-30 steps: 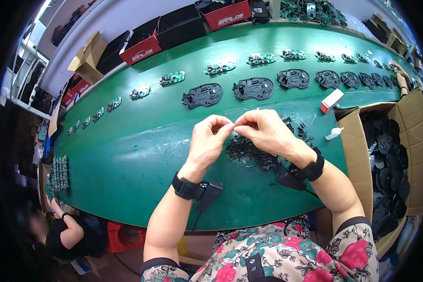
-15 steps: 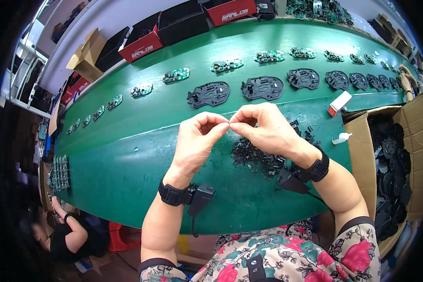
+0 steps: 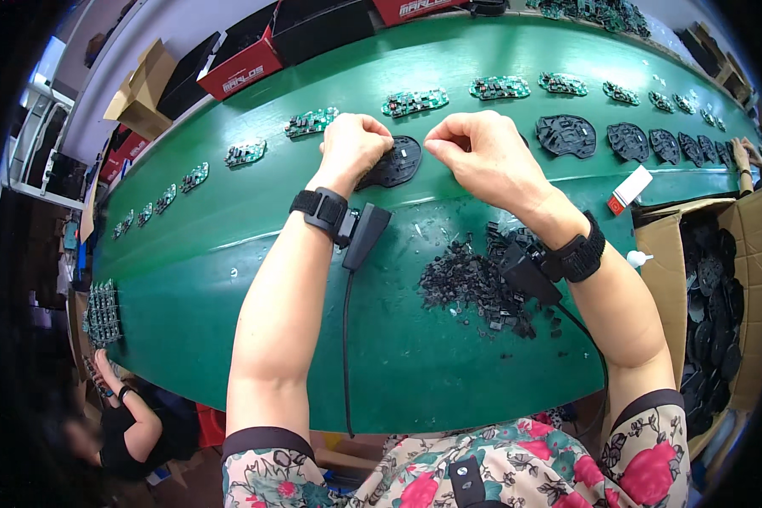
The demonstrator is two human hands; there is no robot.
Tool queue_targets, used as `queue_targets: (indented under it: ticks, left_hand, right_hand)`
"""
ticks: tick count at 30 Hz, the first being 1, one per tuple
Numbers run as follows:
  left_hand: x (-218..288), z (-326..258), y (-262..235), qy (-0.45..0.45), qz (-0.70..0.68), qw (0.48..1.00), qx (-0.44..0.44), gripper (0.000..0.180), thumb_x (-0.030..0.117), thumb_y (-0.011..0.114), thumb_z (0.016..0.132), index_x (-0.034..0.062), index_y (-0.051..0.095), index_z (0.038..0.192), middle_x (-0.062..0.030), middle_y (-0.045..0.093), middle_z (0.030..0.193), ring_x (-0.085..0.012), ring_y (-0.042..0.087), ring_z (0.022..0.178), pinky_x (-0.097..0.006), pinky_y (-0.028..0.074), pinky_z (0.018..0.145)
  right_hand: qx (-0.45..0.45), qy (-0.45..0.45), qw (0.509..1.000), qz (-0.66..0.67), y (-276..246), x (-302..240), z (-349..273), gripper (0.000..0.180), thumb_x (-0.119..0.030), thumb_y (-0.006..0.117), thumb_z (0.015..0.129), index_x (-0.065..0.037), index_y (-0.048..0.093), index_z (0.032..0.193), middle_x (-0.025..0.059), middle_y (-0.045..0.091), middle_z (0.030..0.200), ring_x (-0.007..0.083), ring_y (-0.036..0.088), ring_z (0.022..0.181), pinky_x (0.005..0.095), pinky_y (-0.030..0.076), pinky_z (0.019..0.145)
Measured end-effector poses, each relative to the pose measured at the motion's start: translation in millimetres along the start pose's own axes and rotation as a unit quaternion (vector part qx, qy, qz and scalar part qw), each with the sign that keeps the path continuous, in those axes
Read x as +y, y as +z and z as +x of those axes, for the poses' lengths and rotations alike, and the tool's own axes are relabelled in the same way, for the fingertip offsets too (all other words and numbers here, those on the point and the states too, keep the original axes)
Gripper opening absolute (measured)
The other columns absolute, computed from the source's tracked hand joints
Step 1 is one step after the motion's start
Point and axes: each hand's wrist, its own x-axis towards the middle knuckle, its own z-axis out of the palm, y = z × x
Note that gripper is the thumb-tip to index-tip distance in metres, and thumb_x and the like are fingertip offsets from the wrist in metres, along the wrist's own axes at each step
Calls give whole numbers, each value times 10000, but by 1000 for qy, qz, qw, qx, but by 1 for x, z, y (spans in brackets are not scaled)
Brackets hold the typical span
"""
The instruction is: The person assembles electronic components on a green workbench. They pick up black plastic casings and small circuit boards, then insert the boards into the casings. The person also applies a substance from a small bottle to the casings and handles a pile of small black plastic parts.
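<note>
My left hand (image 3: 351,152) is over the left part of a black plastic shell (image 3: 400,162), its fingers curled in a pinch and covering part of it. Whatever lies between those fingertips is hidden. Just right of that shell hovers my right hand (image 3: 487,159), thumb and forefinger brought close together; anything between them is too small to make out. Another shell is mostly covered by the right hand. Below my hands a loose pile of small black plastic parts (image 3: 461,279) spreads over the green table (image 3: 288,364). Each wrist wears a black strap with a small device.
Green circuit boards (image 3: 415,102) form a row behind the shells (image 3: 565,136). At right are a small white-and-red box (image 3: 629,190), a white bottle (image 3: 638,258) and a carton (image 3: 662,288) of black parts. Co-workers' hands (image 3: 743,157) show at far right and lower left.
My hands, earlier together fingertip to fingertip above the table, have parted and moved farther out. The left has reached a black shell; the right is to its right. The view has shifted slightly.
</note>
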Motion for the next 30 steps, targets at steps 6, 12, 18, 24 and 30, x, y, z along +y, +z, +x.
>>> queue_targets:
  ticks: [6,12,18,24,30]
  left_hand:
    - [-5,13,10,-37,-34,999,-19,126,109,736,698,32,716,797,-34,666,705,-102,584,633,-262,474,621]
    - [-8,14,10,-58,-89,994,-37,104,101,739,725,27,714,794,-33,667,712,-97,585,639,-259,476,622]
    - [-5,14,16,-57,-45,997,-14,125,127,745,711,36,716,792,-46,681,736,-120,607,665,-278,485,642]
    - [12,15,19,-123,107,986,35,219,267,778,620,115,727,768,-62,704,829,-219,651,817,-353,477,791]
    - [24,16,12,-163,76,982,-58,338,241,682,717,90,708,1018,-118,587,1244,-325,376,1291,-478,326,1002]
  right_hand:
    - [-13,14,1000,-16,6,10,8,213,-166,605,818,0,698,912,169,668,759,243,647,723,350,507,702]
    - [-12,3,999,-30,11,17,17,217,-174,621,838,8,692,932,101,661,710,124,589,651,293,482,644]
    - [-3,21,999,-42,16,18,26,195,-148,587,778,-34,716,870,202,674,806,326,670,792,397,517,758]
    - [3,-2,995,-101,30,37,46,188,-130,573,754,-51,719,841,200,677,834,347,662,827,415,516,791]
    - [-53,-11,978,-202,44,45,75,182,-107,590,710,-46,709,834,226,674,856,363,661,858,417,524,797]
